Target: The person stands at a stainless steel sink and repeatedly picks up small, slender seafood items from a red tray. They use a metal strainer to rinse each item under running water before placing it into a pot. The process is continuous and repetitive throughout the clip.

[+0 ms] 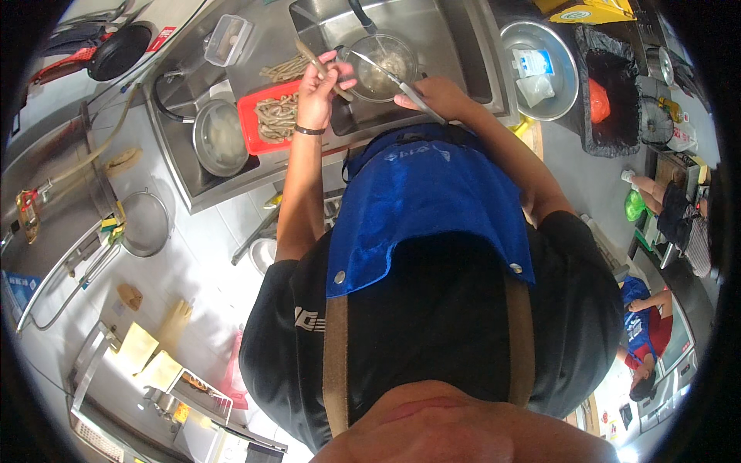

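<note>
My left hand [324, 84] holds a long, thin, grey-brown food piece [312, 57], its kind unclear, slanting across the fingers. My right hand [434, 99] grips a long metal tool [399, 84], perhaps a knife or scissors, with its narrow tip pointing toward my left hand. Beneath that tip, a round strainer or bowl [379, 69] sits in the steel sink [457, 35] under a black tap hose. Beside my left wrist, a red plastic basket [246, 124] holds many similar pieces [277, 120]. More long pieces [286, 69] lie on the steel counter behind the basket.
A clear plastic container [228, 40] stands on the counter. To the left, a metal bowl [220, 138] sits in a smaller sink. At right are a large steel basin [541, 98] with packets and a black-lined bin [611, 136]. Two other people [645, 330] are farther right.
</note>
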`<state>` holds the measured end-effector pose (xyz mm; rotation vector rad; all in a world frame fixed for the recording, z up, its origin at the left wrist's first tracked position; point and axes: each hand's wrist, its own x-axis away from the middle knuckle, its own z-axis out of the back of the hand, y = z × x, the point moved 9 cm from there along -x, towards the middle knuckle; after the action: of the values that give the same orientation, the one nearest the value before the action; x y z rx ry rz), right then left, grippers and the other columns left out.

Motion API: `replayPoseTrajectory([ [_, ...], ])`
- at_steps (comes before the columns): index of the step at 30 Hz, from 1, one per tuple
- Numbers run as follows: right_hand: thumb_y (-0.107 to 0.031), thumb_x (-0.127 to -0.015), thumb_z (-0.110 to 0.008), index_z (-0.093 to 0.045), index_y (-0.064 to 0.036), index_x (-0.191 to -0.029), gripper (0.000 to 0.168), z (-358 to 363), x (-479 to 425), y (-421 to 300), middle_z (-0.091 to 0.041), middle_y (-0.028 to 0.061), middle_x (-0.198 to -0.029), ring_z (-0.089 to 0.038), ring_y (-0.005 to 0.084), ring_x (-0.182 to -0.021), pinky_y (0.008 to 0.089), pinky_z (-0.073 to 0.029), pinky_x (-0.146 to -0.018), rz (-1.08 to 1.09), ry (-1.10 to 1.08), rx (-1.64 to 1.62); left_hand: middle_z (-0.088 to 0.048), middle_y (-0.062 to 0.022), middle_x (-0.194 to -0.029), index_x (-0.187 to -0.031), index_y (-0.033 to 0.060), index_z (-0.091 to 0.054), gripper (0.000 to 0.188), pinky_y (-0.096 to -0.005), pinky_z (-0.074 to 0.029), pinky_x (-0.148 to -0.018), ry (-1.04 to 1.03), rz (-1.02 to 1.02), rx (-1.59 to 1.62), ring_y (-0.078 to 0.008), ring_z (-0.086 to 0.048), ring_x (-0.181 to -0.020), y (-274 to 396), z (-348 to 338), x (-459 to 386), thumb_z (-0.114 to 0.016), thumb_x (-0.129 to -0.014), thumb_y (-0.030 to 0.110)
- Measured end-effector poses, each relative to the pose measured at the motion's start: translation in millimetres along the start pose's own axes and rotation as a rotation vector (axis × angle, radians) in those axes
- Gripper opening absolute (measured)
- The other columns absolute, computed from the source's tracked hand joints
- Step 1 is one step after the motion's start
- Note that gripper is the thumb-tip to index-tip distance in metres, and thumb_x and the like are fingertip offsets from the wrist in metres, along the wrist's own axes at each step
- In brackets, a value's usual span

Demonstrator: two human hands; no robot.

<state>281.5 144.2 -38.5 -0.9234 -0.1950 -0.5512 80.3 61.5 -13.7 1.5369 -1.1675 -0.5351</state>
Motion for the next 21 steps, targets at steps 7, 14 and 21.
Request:
replayPoseTrajectory([
  [7, -0.082, -0.086, -0.043, -0.072, -0.004, -0.089, 0.083, -1.6, -3.2, -7.5, -0.068, 0.0235, -0.082, -0.067, 0.0416, -0.08, 0.0488, -0.051, -0.074, -0.015, -0.055, 0.085, -0.05, -0.0019, -0.064, -0.114, 0.0015, -0.058, 0.034, -0.0342, -0.053, -0.063, 0.072, -0.007, 0.111, -0.0143, -0.051, -0.058, -8.8, 25.6, -13.4, -0.047, -0.107, 0.033],
  [14, -0.081, -0.084, -0.046, -0.07, -0.004, -0.091, 0.082, 11.0, 3.2, -23.3, -0.068, 0.0233, -0.085, -0.067, 0.0413, -0.082, 0.0492, -0.05, -0.074, 0.018, 0.013, 0.064, -0.048, 0.0037, -0.065, -0.104, 0.0032, -0.063, 0.024, -0.025, -0.04, -0.054, -0.076, -0.014, -0.161, -0.0075, -0.043, -0.057, -2.3, -5.5, -2.0, -0.054, -0.105, 0.026],
  [21, -0.081, -0.084, -0.046, -0.069, -0.003, -0.084, 0.081, 10.7, -2.4, -25.1, -0.068, 0.0229, -0.081, -0.067, 0.0408, -0.077, 0.0497, -0.05, -0.07, -0.023, -0.032, 0.103, -0.065, 0.0044, -0.083, -0.099, 0.0013, -0.068, 0.017, -0.0205, -0.044, -0.07, -0.085, -0.081, -0.475, -0.0026, -0.054, -0.079, -6.9, -15.8, -0.8, -0.068, -0.097, 0.018],
])
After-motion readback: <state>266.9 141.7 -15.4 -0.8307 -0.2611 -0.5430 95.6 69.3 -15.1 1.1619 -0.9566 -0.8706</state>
